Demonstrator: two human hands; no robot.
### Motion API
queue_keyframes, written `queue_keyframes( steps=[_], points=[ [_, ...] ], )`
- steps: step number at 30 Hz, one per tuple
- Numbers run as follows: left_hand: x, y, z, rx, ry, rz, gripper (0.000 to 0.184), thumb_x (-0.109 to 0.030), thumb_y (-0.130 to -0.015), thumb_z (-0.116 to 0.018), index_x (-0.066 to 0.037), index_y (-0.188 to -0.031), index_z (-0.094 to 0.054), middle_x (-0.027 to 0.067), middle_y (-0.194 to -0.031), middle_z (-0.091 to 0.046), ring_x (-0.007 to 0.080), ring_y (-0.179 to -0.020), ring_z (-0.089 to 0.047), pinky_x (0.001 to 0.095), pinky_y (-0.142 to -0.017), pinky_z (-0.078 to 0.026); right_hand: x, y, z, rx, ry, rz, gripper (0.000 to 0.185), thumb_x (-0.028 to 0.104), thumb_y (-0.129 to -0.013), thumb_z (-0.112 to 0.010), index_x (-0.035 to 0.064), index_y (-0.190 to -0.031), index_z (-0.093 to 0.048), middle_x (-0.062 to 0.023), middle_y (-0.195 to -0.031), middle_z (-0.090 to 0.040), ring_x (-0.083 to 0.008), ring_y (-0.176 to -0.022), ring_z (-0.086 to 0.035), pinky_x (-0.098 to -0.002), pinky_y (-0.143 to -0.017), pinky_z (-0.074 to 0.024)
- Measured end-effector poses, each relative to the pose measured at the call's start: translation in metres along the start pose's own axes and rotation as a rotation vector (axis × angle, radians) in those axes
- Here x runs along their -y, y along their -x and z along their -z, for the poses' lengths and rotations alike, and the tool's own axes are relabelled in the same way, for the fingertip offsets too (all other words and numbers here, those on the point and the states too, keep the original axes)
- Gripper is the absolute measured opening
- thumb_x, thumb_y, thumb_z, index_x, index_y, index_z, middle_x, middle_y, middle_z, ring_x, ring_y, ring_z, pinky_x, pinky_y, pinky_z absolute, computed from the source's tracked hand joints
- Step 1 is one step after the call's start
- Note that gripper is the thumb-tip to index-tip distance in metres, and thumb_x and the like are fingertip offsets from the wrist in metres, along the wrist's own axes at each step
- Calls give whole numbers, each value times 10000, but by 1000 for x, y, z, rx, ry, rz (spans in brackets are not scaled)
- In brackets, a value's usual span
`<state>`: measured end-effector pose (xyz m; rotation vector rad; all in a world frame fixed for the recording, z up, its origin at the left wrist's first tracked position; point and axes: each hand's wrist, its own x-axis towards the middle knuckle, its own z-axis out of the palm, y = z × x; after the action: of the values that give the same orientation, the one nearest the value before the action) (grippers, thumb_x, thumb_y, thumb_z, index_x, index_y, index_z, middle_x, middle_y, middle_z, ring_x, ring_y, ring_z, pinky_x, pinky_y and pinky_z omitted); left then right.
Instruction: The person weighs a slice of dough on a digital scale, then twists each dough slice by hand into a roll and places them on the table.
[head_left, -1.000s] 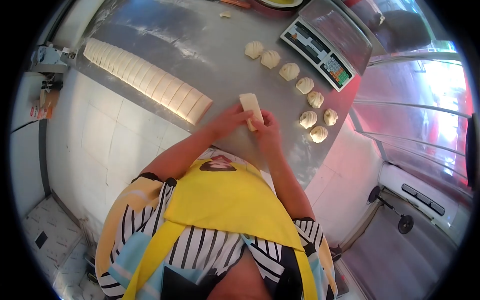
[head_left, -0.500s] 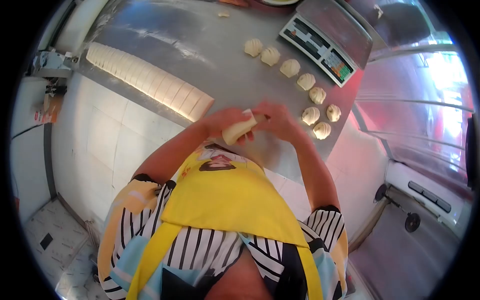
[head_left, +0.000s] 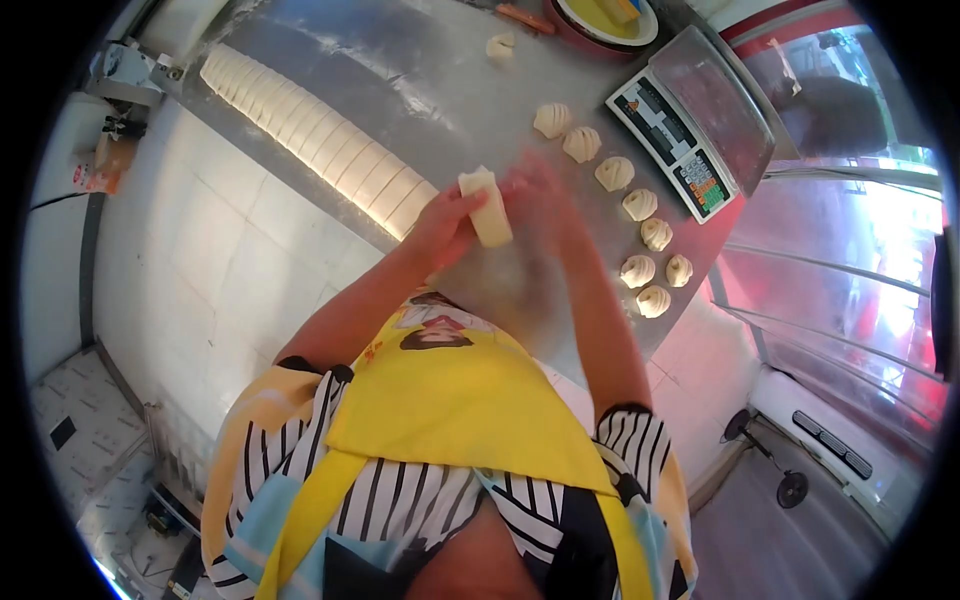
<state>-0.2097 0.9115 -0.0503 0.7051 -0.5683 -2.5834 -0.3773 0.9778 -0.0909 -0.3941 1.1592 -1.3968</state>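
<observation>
My left hand (head_left: 443,224) is closed around a pale, block-shaped piece of dough (head_left: 489,215), held above the metal table. Just right of this piece is my right hand (head_left: 540,195), smeared by motion, so its fingers cannot be made out. Left of my left hand lies a long dough log (head_left: 320,140), cut crosswise into many slices that still sit side by side. Several shaped, ridged dough pieces (head_left: 614,174) form a curved line to the right of my hands. A small lump of dough (head_left: 500,46) lies farther back on the table.
A digital scale (head_left: 672,135) with a steel pan stands at the back right. Beside it, a bowl (head_left: 605,22) holds something yellow. The steel table (head_left: 400,75) has its near edge by my yellow apron (head_left: 450,400). White floor tiles (head_left: 200,240) show at the left.
The view has shifted, showing more of the table's back. The dough piece in my left hand has turned from a slant to nearly upright. My right hand has come away from its end.
</observation>
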Motion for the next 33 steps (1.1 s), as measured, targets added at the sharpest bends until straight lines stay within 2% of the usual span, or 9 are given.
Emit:
queue_keyframes(
  steps=[3, 9, 15, 18, 21, 24, 27, 30, 33],
  points=[
    [5, -14, -7, -103, -104, -215, 267, -173, -866, -601, 13, -1039, -518, 156, -1105, -589, 215, -955, -581, 336, -888, -464, -14, 46, -27, 41, -268, -29, 617, 140, -820, -648, -19, -1320, -322, -139, -1212, -476, -219, -994, -567, -336, -831, -479],
    [1, -29, 0, -87, -940, -135, 279, -223, -845, -632, 27, -953, -568, 100, -935, -625, 158, -796, -618, 277, -712, -530, 14, 77, -17, -335, 471, 4, 403, 123, -819, -633, 55, -1187, -484, -105, -1104, -529, -226, -955, -555, -358, -759, -492],
    [14, -32, -7, -10, -571, 453, 283, -243, -896, -557, 25, -987, -577, 121, -860, -639, 162, -653, -630, 262, -605, -547, 11, 107, 1, -271, 1527, 777, 422, 139, -711, -676, 58, -1099, -531, -104, -915, -573, -279, -808, -583, -344, -646, -495],
    [22, -34, 1, 32, -466, 518, 237, -208, -895, -548, 6, -994, -576, 110, -864, -648, 181, -716, -641, 280, -638, -538, 3, 110, 14, -281, 1485, 688, 380, 127, -766, -644, 49, -1121, -533, -86, -965, -579, -234, -864, -592, -325, -660, -500],
    [40, -28, -13, 196, -1713, -551, 195, -162, -876, -556, -25, -1014, -571, 72, -875, -649, 182, -792, -638, 303, -674, -515, -1, 111, 10, -378, 375, -201, 359, 106, -814, -608, 38, -1159, -534, -70, -972, -592, -191, -839, -593, -310, -685, -501],
    [52, -28, -9, 228, -1704, -779, 200, -110, -823, -579, -44, -1013, -571, 77, -880, -646, 204, -807, -625, 315, -686, -484, -17, 114, 4, -373, -193, -130, 345, 84, -837, -584, 62, -1179, -547, -64, -944, -604, -156, -779, -599, -293, -644, -504],
    [40, -32, -15, 37, -1183, -177, 225, -88, -782, -598, -33, -999, -579, 118, -888, -633, 233, -761, -610, 307, -665, -476, -9, 132, -2, -184, 280, 104, 351, 54, -828, -579, 87, -1177, -558, -78, -926, -616, -154, -717, -601, -284, -624, -498],
    [41, -43, -5, 57, -1091, 86, 221, -89, -751, -611, -37, -966, -600, 138, -882, -621, 260, -723, -588, 309, -669, -472, -8, 136, 10, -120, 795, 281, 331, 34, -823, -575, 114, -1144, -585, -70, -908, -625, -130, -693, -594, -266, -615, -485],
    [52, -48, 0, 188, -1650, -80, 202, -100, -749, -616, -38, -940, -613, 122, -861, -626, 262, -691, -583, 312, -665, -472, 28, 140, -11, -245, 753, 108, 279, 37, -810, -593, 82, -1084, -613, -45, -856, -628, -119, -682, -579, -255, -643, -472]
  ],
)
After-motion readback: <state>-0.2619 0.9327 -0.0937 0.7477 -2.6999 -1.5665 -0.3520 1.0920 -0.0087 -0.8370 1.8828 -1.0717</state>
